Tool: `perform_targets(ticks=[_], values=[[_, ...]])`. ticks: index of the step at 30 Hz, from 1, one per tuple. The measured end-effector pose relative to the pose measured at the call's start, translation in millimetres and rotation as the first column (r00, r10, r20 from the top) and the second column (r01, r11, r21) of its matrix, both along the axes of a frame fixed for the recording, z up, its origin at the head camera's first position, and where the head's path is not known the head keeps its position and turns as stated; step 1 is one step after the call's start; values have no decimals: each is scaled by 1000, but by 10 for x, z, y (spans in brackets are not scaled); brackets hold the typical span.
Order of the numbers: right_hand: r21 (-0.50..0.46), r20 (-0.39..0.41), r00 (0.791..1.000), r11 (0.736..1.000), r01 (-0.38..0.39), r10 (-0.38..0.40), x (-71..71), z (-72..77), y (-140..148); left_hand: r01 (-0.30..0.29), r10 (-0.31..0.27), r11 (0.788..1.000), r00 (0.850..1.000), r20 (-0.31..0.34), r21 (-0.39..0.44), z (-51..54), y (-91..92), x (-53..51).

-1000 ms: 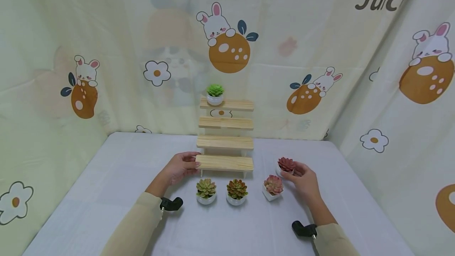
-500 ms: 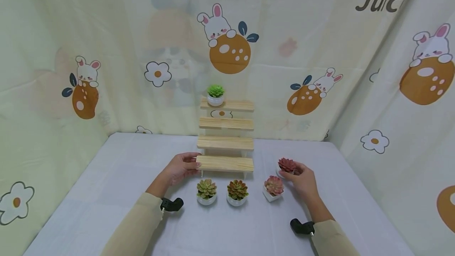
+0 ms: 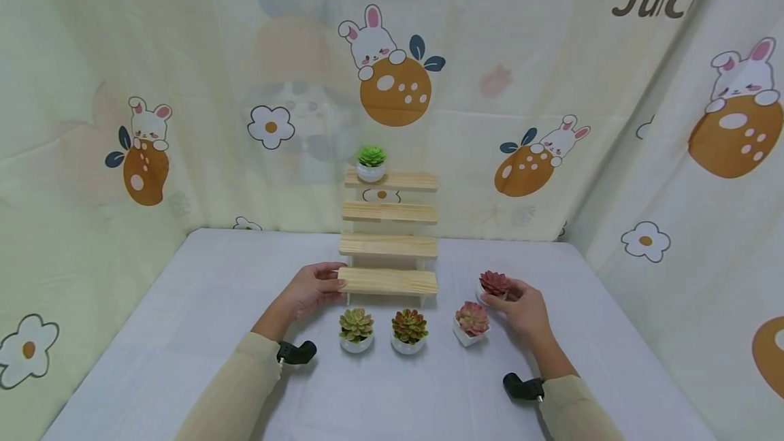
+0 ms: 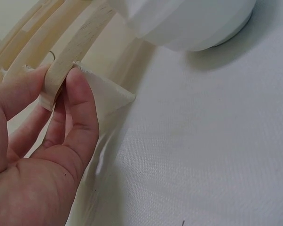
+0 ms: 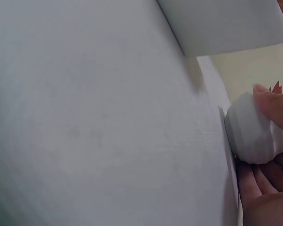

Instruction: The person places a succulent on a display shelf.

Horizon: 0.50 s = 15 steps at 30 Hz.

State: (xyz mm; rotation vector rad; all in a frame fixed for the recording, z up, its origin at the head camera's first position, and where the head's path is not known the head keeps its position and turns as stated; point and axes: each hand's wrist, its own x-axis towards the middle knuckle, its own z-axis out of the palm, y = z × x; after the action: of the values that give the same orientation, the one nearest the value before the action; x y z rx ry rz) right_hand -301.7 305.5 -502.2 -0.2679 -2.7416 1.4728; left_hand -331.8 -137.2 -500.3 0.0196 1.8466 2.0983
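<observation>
My left hand (image 3: 312, 291) pinches the left end of the lowest board on a tiered wooden plant stand (image 3: 388, 282). In the left wrist view, thumb and fingers clasp that board's end (image 4: 61, 70). On the table at right, my right hand (image 3: 525, 310) holds a dark red potted succulent (image 3: 493, 283). Its ribbed white pot (image 5: 253, 132) sits between thumb and fingers in the right wrist view, at the table surface. Just in front of it stands a pink succulent (image 3: 471, 320) in a square white pot.
A green succulent (image 3: 370, 162) stands at the left of the top board. In front of the stand are a pale green succulent (image 3: 356, 329) and a reddish-brown one (image 3: 408, 330), both in white pots. A printed curtain (image 3: 478, 155) hangs behind the white-covered table (image 3: 392, 400).
</observation>
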Motion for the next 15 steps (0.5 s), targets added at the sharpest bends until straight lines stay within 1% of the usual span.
perform_targets(ticks=[10,15], values=[[18,21,1000,1000,-20,20,-4,17,40,1,-1,1000,1000,-12,14,-16,7,-2],[17,32,999,1000,-16,15,5,25,26,-4,4,1000,1000,-9,16,-17,6,-1]])
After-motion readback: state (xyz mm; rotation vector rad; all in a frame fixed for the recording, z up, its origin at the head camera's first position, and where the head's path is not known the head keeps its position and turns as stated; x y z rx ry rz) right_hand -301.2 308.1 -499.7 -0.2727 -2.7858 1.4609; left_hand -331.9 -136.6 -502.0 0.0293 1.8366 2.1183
